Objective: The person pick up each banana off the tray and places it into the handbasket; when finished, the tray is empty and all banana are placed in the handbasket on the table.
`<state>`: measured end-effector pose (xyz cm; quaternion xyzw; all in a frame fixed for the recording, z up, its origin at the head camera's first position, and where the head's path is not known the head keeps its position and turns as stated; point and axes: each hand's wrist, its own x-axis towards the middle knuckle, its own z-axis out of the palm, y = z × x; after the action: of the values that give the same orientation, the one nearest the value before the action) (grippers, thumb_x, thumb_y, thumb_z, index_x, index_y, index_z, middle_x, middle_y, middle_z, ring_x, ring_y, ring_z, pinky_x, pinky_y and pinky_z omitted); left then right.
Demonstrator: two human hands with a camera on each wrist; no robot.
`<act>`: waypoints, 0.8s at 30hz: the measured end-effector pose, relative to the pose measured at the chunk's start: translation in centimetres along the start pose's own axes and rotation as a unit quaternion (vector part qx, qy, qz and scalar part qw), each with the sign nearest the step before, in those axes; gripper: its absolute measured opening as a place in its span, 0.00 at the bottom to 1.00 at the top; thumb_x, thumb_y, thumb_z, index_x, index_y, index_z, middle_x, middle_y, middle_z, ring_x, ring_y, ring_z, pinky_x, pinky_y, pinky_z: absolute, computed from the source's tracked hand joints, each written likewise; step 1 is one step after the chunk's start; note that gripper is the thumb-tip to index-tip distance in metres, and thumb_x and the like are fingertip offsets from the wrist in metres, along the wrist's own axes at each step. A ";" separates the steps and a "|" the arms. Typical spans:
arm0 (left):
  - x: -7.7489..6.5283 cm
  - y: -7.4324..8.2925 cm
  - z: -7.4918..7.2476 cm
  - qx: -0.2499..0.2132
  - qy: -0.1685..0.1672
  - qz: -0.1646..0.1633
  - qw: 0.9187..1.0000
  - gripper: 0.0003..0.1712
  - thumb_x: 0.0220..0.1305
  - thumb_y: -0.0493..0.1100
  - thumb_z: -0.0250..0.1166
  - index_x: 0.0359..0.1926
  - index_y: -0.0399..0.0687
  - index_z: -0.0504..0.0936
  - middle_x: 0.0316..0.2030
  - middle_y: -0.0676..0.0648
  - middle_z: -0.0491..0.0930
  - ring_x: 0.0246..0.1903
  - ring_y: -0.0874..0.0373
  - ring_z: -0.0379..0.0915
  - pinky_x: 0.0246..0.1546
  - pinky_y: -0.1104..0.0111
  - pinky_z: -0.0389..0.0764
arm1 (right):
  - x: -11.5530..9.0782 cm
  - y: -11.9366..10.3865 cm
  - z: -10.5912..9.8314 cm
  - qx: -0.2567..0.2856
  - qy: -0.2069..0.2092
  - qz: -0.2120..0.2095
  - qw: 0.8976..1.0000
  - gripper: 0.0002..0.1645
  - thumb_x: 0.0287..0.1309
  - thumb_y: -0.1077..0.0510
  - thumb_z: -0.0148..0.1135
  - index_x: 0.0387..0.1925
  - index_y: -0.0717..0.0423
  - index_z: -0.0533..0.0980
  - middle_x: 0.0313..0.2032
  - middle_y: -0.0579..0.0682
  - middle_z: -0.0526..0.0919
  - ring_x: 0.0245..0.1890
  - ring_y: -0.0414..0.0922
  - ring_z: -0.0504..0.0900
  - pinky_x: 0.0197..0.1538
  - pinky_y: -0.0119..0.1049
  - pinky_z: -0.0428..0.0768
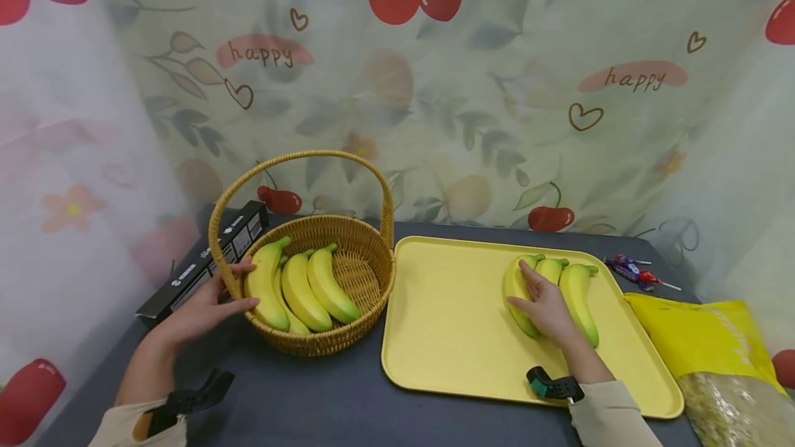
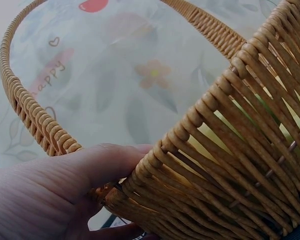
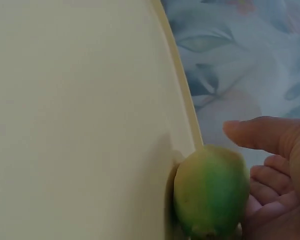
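My left hand point(image 1: 208, 303) grips the left rim of a wicker basket point(image 1: 323, 343), by the foot of its tall handle. In the left wrist view the thumb point(image 2: 112, 159) lies over the rim, the fingers partly hidden below it. Several yellow bananas point(image 1: 267, 288) lie inside the basket. On a yellow tray point(image 1: 447, 309) are three bananas side by side. My right hand point(image 1: 549, 309) is over the leftmost banana point(image 1: 517, 288), partly covering the middle one. In the right wrist view, the thumb point(image 3: 260, 134) stands apart from that banana's green tip point(image 3: 210, 190).
A long black box point(image 1: 205, 264) lies behind the basket on the left. Wrapped lollipops point(image 1: 640, 271) and a yellow-topped bag point(image 1: 708, 336) sit right of the tray. A printed curtain point(image 1: 435, 123) hangs behind the dark table point(image 1: 310, 399).
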<state>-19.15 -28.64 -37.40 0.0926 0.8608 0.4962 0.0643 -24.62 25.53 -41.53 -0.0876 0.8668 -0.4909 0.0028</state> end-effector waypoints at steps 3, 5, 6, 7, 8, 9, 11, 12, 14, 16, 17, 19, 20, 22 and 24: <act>0.0 0.0 0.0 0.000 -0.001 0.002 1.000 0.38 0.62 0.49 0.61 0.67 0.40 0.55 0.72 0.35 0.40 0.68 0.31 0.42 0.60 0.37 0.54 | 0.0 0.0 0.4 -0.040 -0.011 -0.014 0.999 0.47 0.56 0.67 0.60 0.69 0.70 0.44 0.70 0.68 0.45 0.70 0.63 0.46 0.66 0.53 0.55; 0.0 0.0 0.0 0.001 -0.002 0.004 1.000 0.38 0.63 0.49 0.61 0.67 0.40 0.56 0.72 0.35 0.40 0.68 0.31 0.42 0.60 0.38 0.55 | -0.1 0.0 0.6 -0.063 -0.019 -0.017 0.998 0.47 0.56 0.66 0.61 0.69 0.71 0.44 0.70 0.69 0.45 0.69 0.64 0.47 0.66 0.54 0.56; 0.0 0.0 0.0 0.001 -0.002 0.005 1.000 0.38 0.63 0.49 0.61 0.67 0.40 0.56 0.72 0.35 0.40 0.68 0.31 0.42 0.60 0.38 0.55 | -0.1 0.0 0.7 -0.065 -0.027 -0.015 0.997 0.48 0.56 0.66 0.61 0.69 0.72 0.43 0.70 0.70 0.44 0.69 0.65 0.47 0.66 0.55 0.56; 0.0 0.0 0.1 0.000 -0.003 0.006 1.000 0.38 0.63 0.49 0.61 0.67 0.40 0.56 0.72 0.35 0.40 0.68 0.31 0.42 0.60 0.38 0.55 | -0.1 0.1 0.8 -0.068 -0.033 -0.012 0.997 0.48 0.56 0.65 0.61 0.69 0.71 0.42 0.70 0.69 0.43 0.69 0.64 0.46 0.66 0.55 0.55; 0.0 0.0 0.1 0.001 -0.003 0.007 1.000 0.38 0.63 0.48 0.61 0.67 0.40 0.56 0.72 0.34 0.40 0.68 0.31 0.42 0.60 0.38 0.55 | -0.1 0.3 0.8 -0.072 -0.040 -0.009 0.997 0.49 0.57 0.64 0.61 0.69 0.71 0.42 0.70 0.69 0.43 0.69 0.64 0.46 0.67 0.55 0.55; 0.0 0.0 0.1 0.001 -0.004 0.008 1.000 0.37 0.63 0.48 0.61 0.67 0.40 0.56 0.72 0.34 0.40 0.68 0.31 0.42 0.60 0.38 0.55 | -0.1 0.4 0.8 -0.077 -0.047 -0.004 0.996 0.49 0.57 0.62 0.61 0.69 0.71 0.42 0.70 0.69 0.43 0.69 0.64 0.46 0.67 0.55 0.55; 0.1 0.0 0.1 0.001 -0.004 0.009 1.000 0.37 0.63 0.48 0.61 0.67 0.40 0.56 0.72 0.34 0.40 0.68 0.31 0.41 0.60 0.38 0.55 | -0.2 0.6 0.9 -0.084 -0.061 0.005 0.995 0.51 0.57 0.58 0.62 0.69 0.69 0.42 0.70 0.69 0.43 0.70 0.64 0.45 0.67 0.56 0.54; 0.1 0.0 0.1 0.001 -0.004 0.009 1.000 0.37 0.63 0.48 0.61 0.66 0.40 0.56 0.72 0.34 0.41 0.68 0.31 0.41 0.60 0.38 0.55 | -0.2 0.8 0.9 -0.090 -0.068 0.007 0.994 0.51 0.57 0.56 0.62 0.70 0.69 0.42 0.70 0.69 0.43 0.70 0.64 0.44 0.67 0.57 0.53; 0.1 0.0 0.1 0.003 -0.004 0.009 1.000 0.37 0.63 0.48 0.61 0.66 0.39 0.56 0.72 0.34 0.41 0.68 0.31 0.41 0.60 0.38 0.55 | -0.3 0.9 0.9 -0.106 -0.072 0.008 0.992 0.52 0.57 0.52 0.62 0.70 0.67 0.42 0.70 0.69 0.45 0.70 0.64 0.45 0.67 0.58 0.54; 0.1 0.0 0.1 0.005 -0.004 0.008 1.000 0.37 0.63 0.48 0.61 0.66 0.39 0.56 0.72 0.34 0.41 0.68 0.31 0.41 0.60 0.38 0.55 | -0.3 1.1 0.9 -0.112 -0.073 0.007 0.991 0.53 0.57 0.50 0.63 0.70 0.65 0.43 0.70 0.68 0.47 0.70 0.64 0.46 0.66 0.59 0.54; 0.1 0.0 0.1 0.005 -0.004 0.007 1.000 0.37 0.63 0.48 0.61 0.66 0.39 0.56 0.72 0.34 0.41 0.68 0.31 0.41 0.60 0.38 0.55 | -0.4 1.1 0.9 -0.111 -0.071 0.003 0.991 0.52 0.57 0.50 0.62 0.71 0.65 0.43 0.70 0.68 0.47 0.70 0.64 0.47 0.66 0.59 0.54; 0.1 0.0 0.1 0.004 -0.004 0.006 1.000 0.38 0.62 0.49 0.61 0.66 0.39 0.56 0.72 0.34 0.40 0.68 0.31 0.41 0.60 0.37 0.55 | -0.4 1.1 1.0 -0.108 -0.070 -0.004 0.992 0.51 0.57 0.51 0.62 0.71 0.64 0.44 0.70 0.68 0.48 0.70 0.64 0.47 0.66 0.59 0.54; 0.0 0.0 0.0 0.002 -0.004 0.006 1.000 0.38 0.62 0.49 0.61 0.66 0.39 0.56 0.72 0.34 0.40 0.68 0.31 0.41 0.60 0.37 0.54 | -0.4 1.2 1.0 -0.108 -0.070 -0.008 0.992 0.51 0.58 0.51 0.62 0.71 0.63 0.44 0.70 0.68 0.48 0.70 0.64 0.47 0.66 0.59 0.54; 0.0 -0.1 0.0 0.000 -0.004 0.005 1.000 0.38 0.62 0.48 0.61 0.66 0.39 0.56 0.72 0.34 0.40 0.69 0.32 0.40 0.60 0.37 0.54 | -0.5 1.1 1.0 -0.107 -0.069 -0.016 0.992 0.49 0.58 0.52 0.61 0.71 0.62 0.45 0.70 0.67 0.48 0.70 0.64 0.47 0.66 0.59 0.54; 0.0 -0.1 0.0 -0.002 -0.004 0.005 1.000 0.38 0.62 0.48 0.61 0.66 0.39 0.56 0.72 0.35 0.40 0.69 0.32 0.39 0.60 0.37 0.53 | -0.5 1.1 1.0 -0.113 -0.067 -0.025 0.991 0.48 0.59 0.53 0.61 0.71 0.62 0.46 0.70 0.67 0.49 0.69 0.64 0.48 0.66 0.59 0.54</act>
<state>-19.19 -28.67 -37.48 0.0991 0.8589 0.4982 0.0658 -24.19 25.29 -43.01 -0.1412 0.9123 -0.3826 0.0385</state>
